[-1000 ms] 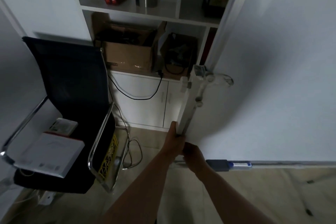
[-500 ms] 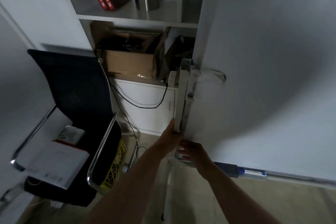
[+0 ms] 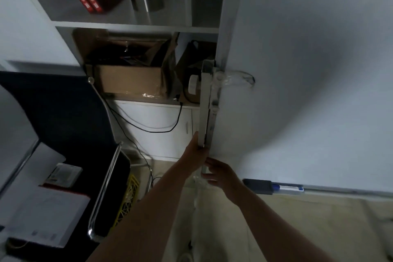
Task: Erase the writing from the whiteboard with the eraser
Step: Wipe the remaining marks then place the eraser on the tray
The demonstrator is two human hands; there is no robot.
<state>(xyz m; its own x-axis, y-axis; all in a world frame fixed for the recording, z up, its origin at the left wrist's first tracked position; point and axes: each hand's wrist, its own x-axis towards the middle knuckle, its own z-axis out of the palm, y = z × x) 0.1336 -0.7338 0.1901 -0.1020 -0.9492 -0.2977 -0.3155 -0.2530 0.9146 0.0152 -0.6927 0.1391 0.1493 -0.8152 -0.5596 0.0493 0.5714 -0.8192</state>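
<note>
The whiteboard (image 3: 308,70) fills the right side; I see no writing on the part in view. On the tray along its bottom edge lie a dark eraser (image 3: 257,186) and, right of it, a blue-capped marker (image 3: 288,189). My left hand (image 3: 194,154) is closed around the lower end of the white upright post (image 3: 204,108) at the board's left edge. Just below, my right hand (image 3: 221,176) rests at the board's lower left corner with fingers spread, a hand's width left of the eraser.
A white shelf unit (image 3: 131,25) behind holds red books, a metal flask and a cardboard box (image 3: 129,80). A black cable hangs over the cabinet doors. A black office chair (image 3: 63,125) with papers and boxes on its seat stands at the left, over a yellow crate (image 3: 127,200).
The board's left edge has shifted left across the view and now covers more of the shelf. My right hand has loosened from a closed grip at the corner to spread fingers. My left hand stays on the post.
</note>
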